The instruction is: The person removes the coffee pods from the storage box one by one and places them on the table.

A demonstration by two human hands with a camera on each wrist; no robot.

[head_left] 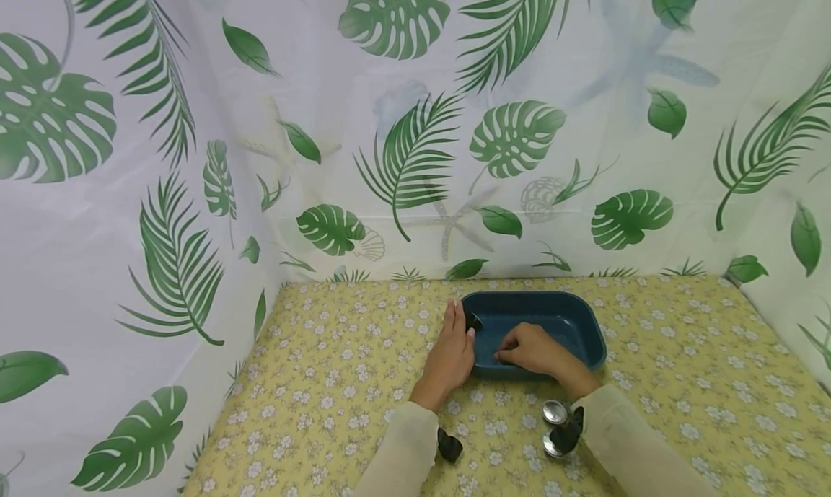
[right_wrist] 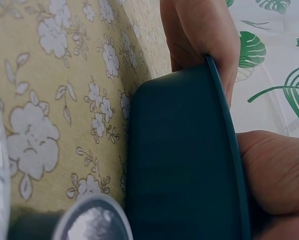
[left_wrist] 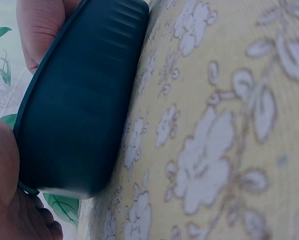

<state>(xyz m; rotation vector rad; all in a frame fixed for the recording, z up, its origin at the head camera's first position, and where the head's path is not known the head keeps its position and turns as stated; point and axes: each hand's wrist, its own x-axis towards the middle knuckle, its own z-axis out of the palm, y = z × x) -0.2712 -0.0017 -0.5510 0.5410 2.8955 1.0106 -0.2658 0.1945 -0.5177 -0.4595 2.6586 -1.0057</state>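
A dark blue rectangular tray (head_left: pixel 565 300) with rounded corners stands on the table. My left hand (head_left: pixel 450 356) grips its left end, thumb at the inner side of the rim and fingers along the outer side. Inside that end, partly behind the fingers, is a small shiny black thing (head_left: pixel 474 322). My right hand (head_left: pixel 534 347) reaches over the near rim into the tray with curled fingers, their tips low near the bottom. I cannot tell what, if anything, is between them. In the right wrist view the tray's outer wall (right_wrist: pixel 182 150) hides these fingertips.
Two round shiny metal tops (head_left: pixel 555 412) show in front of the tray, beside my right wrist. The table has a yellow flowered cloth (head_left: pixel 337 381). Behind it hangs a white leaf-print sheet (head_left: pixel 415 259), close to the tray's far side.
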